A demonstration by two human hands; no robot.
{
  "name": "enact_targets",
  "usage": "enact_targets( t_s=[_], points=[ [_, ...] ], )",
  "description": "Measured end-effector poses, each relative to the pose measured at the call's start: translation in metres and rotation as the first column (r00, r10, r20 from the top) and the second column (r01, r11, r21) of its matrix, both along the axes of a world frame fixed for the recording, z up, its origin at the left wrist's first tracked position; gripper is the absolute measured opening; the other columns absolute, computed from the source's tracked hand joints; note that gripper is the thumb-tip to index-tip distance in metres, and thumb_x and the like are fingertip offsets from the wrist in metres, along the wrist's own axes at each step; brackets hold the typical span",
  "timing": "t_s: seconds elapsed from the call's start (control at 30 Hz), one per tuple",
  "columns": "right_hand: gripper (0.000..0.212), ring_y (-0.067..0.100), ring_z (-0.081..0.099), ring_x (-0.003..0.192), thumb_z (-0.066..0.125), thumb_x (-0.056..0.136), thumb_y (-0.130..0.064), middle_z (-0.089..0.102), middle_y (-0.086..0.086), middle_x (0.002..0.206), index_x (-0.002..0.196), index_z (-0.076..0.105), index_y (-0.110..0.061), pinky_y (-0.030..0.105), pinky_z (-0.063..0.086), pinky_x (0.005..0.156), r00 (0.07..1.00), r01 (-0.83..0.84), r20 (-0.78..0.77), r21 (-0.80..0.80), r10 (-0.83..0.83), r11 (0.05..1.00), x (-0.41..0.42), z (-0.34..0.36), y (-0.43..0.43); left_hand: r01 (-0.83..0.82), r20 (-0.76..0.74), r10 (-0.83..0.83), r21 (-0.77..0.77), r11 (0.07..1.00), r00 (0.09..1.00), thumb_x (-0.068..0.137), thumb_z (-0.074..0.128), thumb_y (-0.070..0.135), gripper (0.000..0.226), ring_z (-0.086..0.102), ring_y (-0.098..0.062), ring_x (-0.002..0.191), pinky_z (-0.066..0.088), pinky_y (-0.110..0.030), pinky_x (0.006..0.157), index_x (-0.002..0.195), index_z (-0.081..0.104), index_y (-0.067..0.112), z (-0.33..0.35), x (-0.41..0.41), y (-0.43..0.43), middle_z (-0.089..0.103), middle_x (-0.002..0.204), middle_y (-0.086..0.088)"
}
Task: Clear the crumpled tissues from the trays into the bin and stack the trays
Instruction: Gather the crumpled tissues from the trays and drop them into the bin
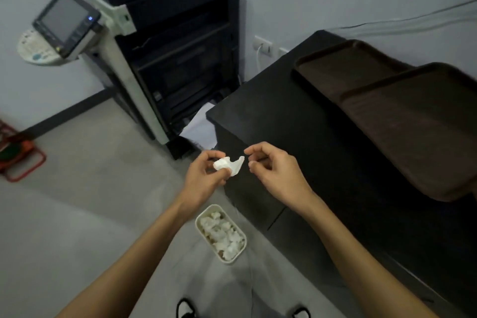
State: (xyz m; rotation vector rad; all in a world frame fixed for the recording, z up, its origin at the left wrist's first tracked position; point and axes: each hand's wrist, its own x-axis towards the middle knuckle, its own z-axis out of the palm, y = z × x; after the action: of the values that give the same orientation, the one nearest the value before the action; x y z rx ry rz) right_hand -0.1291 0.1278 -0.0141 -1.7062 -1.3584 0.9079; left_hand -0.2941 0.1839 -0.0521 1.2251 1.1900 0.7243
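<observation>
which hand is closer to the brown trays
Right. The right hand is beside the cabinet bearing the trays; the left hand, holding a tissue, is farther left, over the floor.

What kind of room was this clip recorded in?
Probably an office or copy room: a floor-standing copier with a touch panel, wall sockets, and a black cabinet holding brown trays.
</observation>
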Motion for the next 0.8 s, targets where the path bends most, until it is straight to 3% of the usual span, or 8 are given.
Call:
enact_targets(
  t_s=[0.13, 0.2, 0.3, 0.4, 0.5, 0.63, 0.73, 0.8],
  points=[
    [0.023, 0.000, 0.060, 0.081, 0.059, 0.088, -0.010, 0.064, -0.004, 0.095, 0.106, 0.065, -0.021, 0.002, 0.041, 0.072, 0.996, -0.049, 0.066, -0.072, 0.054, 0.996, -0.041, -0.069, 0.016, -0.089, -0.089, 0.081, -0.093, 0.992, 0.993, 0.082, 0.067, 0.001, 0.028, 0.061, -0.015, 0.078, 0.054, -0.027, 0.069, 0.096, 0.058, 0.024, -0.066, -0.045, 0.011, 0.065, 0.098, -0.009],
    [0.025, -0.007, 0.057, 0.080, 0.057, 0.087, -0.006, 0.063, -0.005, 0.097, 0.108, 0.065, -0.018, -0.003, 0.037, 0.070, 0.994, -0.059, 0.086, -0.122, 0.069, 0.991, -0.053, -0.111, 0.020, -0.108, -0.136, 0.091, -0.129, 0.986, 0.987, 0.082, 0.067, 0.000, 0.028, 0.060, -0.014, 0.075, 0.054, -0.022, 0.064, 0.097, 0.057, 0.022, -0.102, -0.058, 0.016, 0.063, 0.095, -0.007],
    [0.029, -0.002, 0.054, 0.081, 0.055, 0.086, -0.002, 0.063, 0.001, 0.102, 0.110, 0.065, -0.014, -0.004, 0.035, 0.070, 0.986, -0.038, 0.154, -0.197, 0.069, 0.980, -0.059, -0.179, 0.026, -0.107, -0.224, 0.073, -0.143, 0.984, 0.972, 0.082, 0.066, 0.000, 0.028, 0.058, -0.009, 0.068, 0.051, -0.014, 0.054, 0.105, 0.057, 0.012, -0.160, -0.067, 0.020, 0.061, 0.089, -0.003],
    [0.030, 0.010, 0.056, 0.087, 0.052, 0.086, 0.000, 0.061, 0.008, 0.107, 0.112, 0.064, -0.009, 0.005, 0.035, 0.074, 0.968, -0.022, 0.232, -0.281, 0.090, 0.959, -0.060, -0.254, 0.032, -0.075, -0.309, 0.022, -0.160, 0.984, 0.951, 0.083, 0.065, 0.000, 0.028, 0.058, -0.010, 0.070, 0.051, -0.014, 0.058, 0.107, 0.055, 0.009, -0.223, -0.068, 0.022, 0.062, 0.090, -0.003],
    [0.030, 0.014, 0.056, 0.088, 0.049, 0.088, 0.000, 0.059, 0.011, 0.111, 0.113, 0.062, -0.009, 0.013, 0.040, 0.078, 0.951, -0.035, 0.273, -0.383, 0.149, 0.923, -0.057, -0.328, 0.037, 0.002, -0.410, -0.075, -0.176, 0.984, 0.909, 0.082, 0.065, 0.003, 0.029, 0.061, -0.019, 0.085, 0.051, -0.023, 0.070, 0.108, 0.057, 0.012, -0.287, -0.064, 0.021, 0.064, 0.105, -0.010],
    [0.029, 0.021, 0.061, 0.099, 0.049, 0.090, -0.003, 0.058, 0.011, 0.116, 0.114, 0.061, -0.013, 0.029, 0.051, 0.090, 0.915, -0.060, 0.319, -0.501, 0.249, 0.863, -0.050, -0.415, 0.039, 0.105, -0.491, -0.202, -0.218, 0.970, 0.847, 0.085, 0.059, 0.004, 0.033, 0.053, -0.016, 0.096, 0.037, -0.013, 0.073, 0.118, 0.056, 0.007, -0.366, -0.056, 0.019, 0.058, 0.119, -0.009],
    [0.032, 0.024, 0.060, 0.102, 0.049, 0.090, -0.003, 0.055, 0.011, 0.118, 0.117, 0.062, -0.014, 0.032, 0.051, 0.091, 0.886, -0.070, 0.342, -0.568, 0.312, 0.820, -0.045, -0.467, 0.040, 0.158, -0.540, -0.282, -0.264, 0.951, 0.793, 0.089, 0.054, 0.002, 0.036, 0.047, -0.015, 0.097, 0.035, -0.007, 0.067, 0.125, 0.051, 0.004, -0.420, -0.052, 0.018, 0.052, 0.125, -0.012],
    [0.031, 0.024, 0.061, 0.102, 0.051, 0.090, -0.004, 0.056, 0.011, 0.118, 0.117, 0.062, -0.016, 0.031, 0.051, 0.090, 0.874, -0.063, 0.357, -0.588, 0.329, 0.807, -0.042, -0.498, 0.040, 0.172, -0.573, -0.315, -0.291, 0.941, 0.756, 0.088, 0.053, 0.003, 0.038, 0.053, -0.023, 0.105, 0.042, -0.012, 0.075, 0.126, 0.050, 0.007, -0.454, -0.050, 0.015, 0.051, 0.130, -0.014]
  ],
)
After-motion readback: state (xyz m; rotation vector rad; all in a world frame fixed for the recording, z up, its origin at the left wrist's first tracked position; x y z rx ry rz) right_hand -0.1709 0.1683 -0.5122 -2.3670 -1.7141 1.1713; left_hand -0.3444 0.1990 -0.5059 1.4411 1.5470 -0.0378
